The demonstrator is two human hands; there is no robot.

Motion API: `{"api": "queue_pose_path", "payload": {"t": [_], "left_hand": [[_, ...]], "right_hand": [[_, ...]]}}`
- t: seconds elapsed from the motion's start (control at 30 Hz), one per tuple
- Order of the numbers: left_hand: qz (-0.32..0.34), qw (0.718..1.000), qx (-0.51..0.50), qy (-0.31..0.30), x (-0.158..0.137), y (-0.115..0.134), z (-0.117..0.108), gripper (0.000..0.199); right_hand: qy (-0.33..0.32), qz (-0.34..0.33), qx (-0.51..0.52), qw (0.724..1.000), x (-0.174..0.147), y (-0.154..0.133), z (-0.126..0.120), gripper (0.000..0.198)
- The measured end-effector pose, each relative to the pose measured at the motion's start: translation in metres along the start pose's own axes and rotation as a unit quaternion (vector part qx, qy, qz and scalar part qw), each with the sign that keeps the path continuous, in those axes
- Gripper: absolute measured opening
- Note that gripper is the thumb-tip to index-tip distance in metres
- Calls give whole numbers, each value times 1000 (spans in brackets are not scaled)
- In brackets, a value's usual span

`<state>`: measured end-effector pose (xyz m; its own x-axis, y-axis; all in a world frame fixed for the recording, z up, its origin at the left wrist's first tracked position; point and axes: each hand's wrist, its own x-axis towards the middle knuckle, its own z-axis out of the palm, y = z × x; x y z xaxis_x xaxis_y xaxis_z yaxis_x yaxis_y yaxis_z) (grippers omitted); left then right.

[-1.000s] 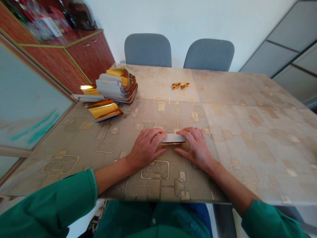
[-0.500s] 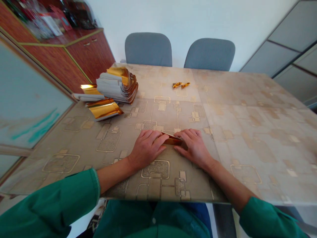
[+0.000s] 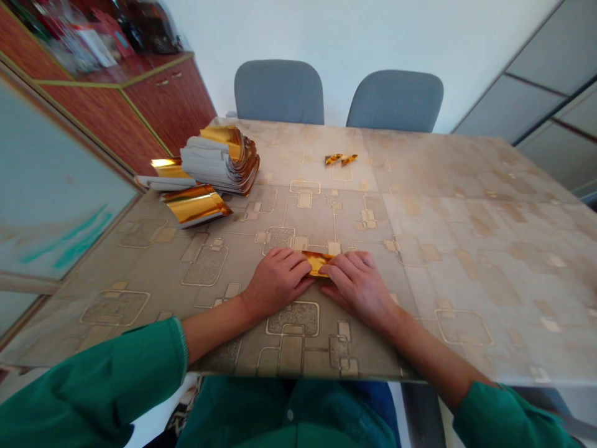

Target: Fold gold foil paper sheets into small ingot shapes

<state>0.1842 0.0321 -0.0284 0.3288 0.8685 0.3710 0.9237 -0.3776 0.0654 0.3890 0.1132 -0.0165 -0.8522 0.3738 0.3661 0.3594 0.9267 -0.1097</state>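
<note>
Between my hands, near the front of the table, is a strip of gold foil paper (image 3: 317,264) with its shiny face up. My left hand (image 3: 281,277) grips its left end, fingers closed and thumb tucked below. The right end is under the closed fingers of my right hand (image 3: 355,281), whose fingertips press on the gold face. Both ends of the paper are hidden by my fingers. Further back on the table lie two small folded gold pieces (image 3: 341,160), side by side.
At the back left of the patterned tablecloth (image 3: 433,236) rests a thick stack of gold and white paper sheets (image 3: 219,160), with a loose gold sheet (image 3: 198,204) in front. Two grey chairs (image 3: 278,92) stand behind the table. A wooden cabinet (image 3: 172,99) is at the left.
The paper has gone from a folded strip standing on edge to lying with its gold face up. My right hand has shifted slightly left and its fingertips now press on the paper.
</note>
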Motion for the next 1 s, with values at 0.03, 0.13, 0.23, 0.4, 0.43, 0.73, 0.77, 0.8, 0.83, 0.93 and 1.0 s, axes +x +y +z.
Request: {"api": "queue_pose_path", "payload": {"t": [0.03,0.13,0.23,0.4,0.43,0.73,0.77,0.8,0.83,0.93,1.0], "left_hand": [[1,1000,-11,-4,-1,0,0,21],[3,1000,-27,-7,-2,1,0,17],[-4,1000,-20,-4,-1,2,0,17],[-34,997,-69,-24,-3,4,-2,18],[-45,995,-82,-23,-3,4,-3,17],[-147,979,-136,-21,-1,3,-3,12],[-155,979,-133,-19,0,3,-2,12],[-161,978,-130,-16,1,3,-2,13],[-165,978,-127,-13,2,4,-1,13],[-170,978,-117,-8,5,4,-1,14],[-176,978,-112,-9,7,4,-1,15]], "right_hand": [[-6,5,-3,1000,0,1,2,11],[-12,29,-18,999,0,9,7,14],[-36,42,-3,998,0,16,6,15],[-64,49,96,992,-3,19,-6,5],[-65,52,112,990,-4,19,-7,4],[-53,113,185,975,-8,28,-2,11],[-51,120,182,975,-8,28,-1,11],[-49,128,179,974,-7,27,-1,11],[-46,136,176,974,-7,27,0,11],[-32,162,164,972,-5,25,4,10],[-25,180,150,972,-4,24,6,11]]}}
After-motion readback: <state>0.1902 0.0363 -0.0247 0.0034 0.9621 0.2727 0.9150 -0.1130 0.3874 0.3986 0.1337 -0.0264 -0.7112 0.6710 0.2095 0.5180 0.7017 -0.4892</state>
